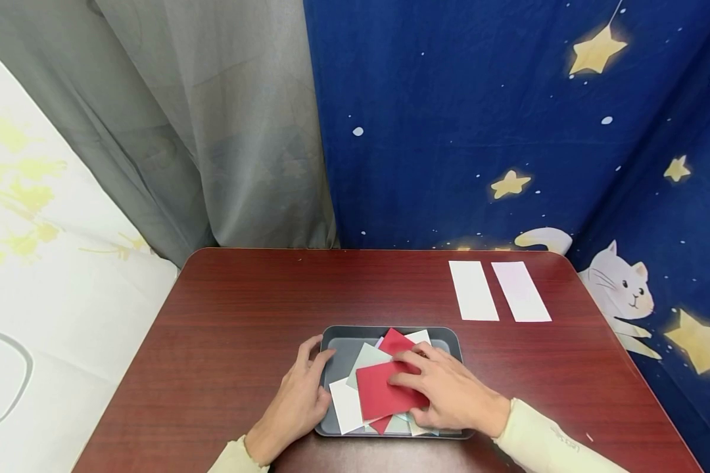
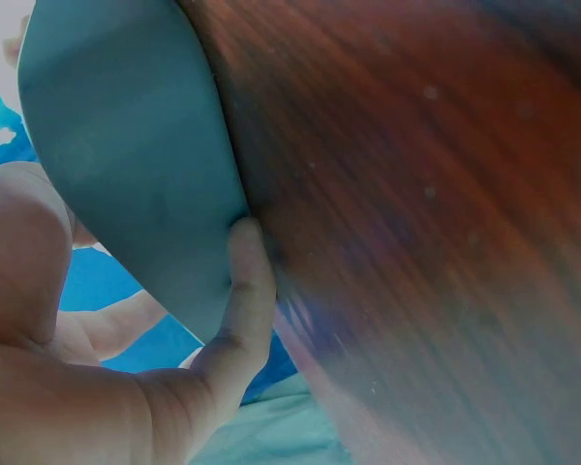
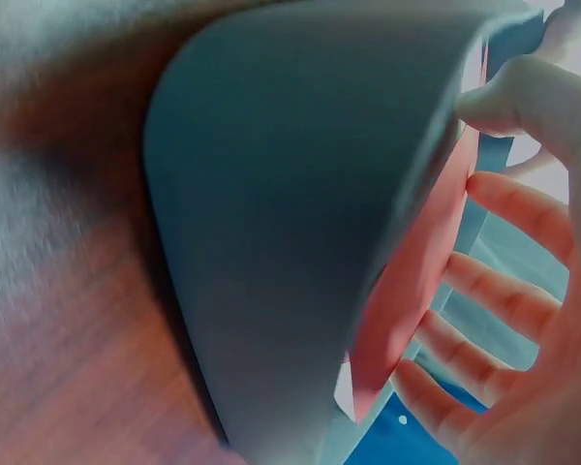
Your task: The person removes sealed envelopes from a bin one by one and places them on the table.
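A shallow dark grey tray (image 1: 338,343) lies near the table's front edge, with loose square and rectangular paper pieces in it. My left hand (image 1: 296,394) holds the tray's left side; in the left wrist view a digit presses the tray's outer wall (image 2: 145,145). My right hand (image 1: 449,387) is over the right half of the pile. Its spread, fairly straight fingers touch a red paper square (image 1: 384,393) on top. Below and around it lie a second red piece (image 1: 395,340), a pale green piece (image 1: 368,358) and a white piece (image 1: 346,404). The hand covers part of the pile.
Two pale paper strips, a white one (image 1: 474,290) and a faintly pink one (image 1: 521,291), lie side by side at the table's back right. The reddish-brown table (image 1: 260,295) ends at grey (image 1: 260,131) and blue star-patterned curtains (image 1: 426,131).
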`<state>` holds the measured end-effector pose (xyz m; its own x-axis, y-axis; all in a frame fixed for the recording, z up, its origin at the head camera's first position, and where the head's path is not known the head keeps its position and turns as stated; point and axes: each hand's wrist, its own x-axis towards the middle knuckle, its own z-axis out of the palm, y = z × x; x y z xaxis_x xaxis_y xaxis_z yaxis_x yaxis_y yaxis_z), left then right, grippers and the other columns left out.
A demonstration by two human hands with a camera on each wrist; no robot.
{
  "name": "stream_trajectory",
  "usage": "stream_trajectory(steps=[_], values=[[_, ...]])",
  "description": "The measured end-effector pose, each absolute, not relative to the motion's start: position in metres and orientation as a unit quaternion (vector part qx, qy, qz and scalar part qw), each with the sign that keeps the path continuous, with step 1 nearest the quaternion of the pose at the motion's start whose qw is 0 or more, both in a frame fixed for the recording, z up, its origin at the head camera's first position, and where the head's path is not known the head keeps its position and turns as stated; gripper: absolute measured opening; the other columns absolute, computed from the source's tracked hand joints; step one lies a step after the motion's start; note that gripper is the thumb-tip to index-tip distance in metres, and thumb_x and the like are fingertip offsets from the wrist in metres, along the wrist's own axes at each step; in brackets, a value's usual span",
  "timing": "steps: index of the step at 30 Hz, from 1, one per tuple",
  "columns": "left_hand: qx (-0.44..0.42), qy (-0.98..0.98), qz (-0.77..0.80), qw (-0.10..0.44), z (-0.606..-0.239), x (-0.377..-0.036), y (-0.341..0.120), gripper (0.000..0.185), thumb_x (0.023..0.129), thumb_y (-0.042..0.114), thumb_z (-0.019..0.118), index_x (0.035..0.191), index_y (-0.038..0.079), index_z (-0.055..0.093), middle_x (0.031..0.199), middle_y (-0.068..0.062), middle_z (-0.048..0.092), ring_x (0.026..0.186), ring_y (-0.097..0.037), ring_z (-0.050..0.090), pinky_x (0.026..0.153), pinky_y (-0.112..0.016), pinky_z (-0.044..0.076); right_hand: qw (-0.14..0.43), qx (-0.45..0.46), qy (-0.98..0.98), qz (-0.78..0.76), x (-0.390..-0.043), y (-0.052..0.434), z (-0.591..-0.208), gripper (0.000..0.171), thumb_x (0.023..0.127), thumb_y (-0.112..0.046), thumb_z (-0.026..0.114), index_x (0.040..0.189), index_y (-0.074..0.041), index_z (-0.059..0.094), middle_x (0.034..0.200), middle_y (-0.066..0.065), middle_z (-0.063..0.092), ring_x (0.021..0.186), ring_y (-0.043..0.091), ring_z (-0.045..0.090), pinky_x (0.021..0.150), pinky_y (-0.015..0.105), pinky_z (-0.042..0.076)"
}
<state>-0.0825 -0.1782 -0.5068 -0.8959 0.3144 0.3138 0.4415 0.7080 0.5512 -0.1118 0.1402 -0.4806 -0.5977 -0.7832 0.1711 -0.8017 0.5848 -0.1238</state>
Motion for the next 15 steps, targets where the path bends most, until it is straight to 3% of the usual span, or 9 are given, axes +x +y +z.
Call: stream_trajectory(steps=[15], values=[[-0.203, -0.92, -0.321, 0.099, -0.507, -0.083, -0.178, 0.066, 0.074, -0.015, 0.066, 0.14, -0.004, 0.065, 0.16, -0.024, 0.043, 0.107, -0.024, 0.071, 0.078, -0.036, 0.059, 0.104, 0.427, -0.893, 0.102, -0.132, 0.157, -0.472, 0.054, 0.079, -0.038, 0.088, 0.131, -0.026, 0.079, 0.141, 0.006, 0.066, 0.118, 0.026, 0.057, 0.09, 0.048, 0.053]])
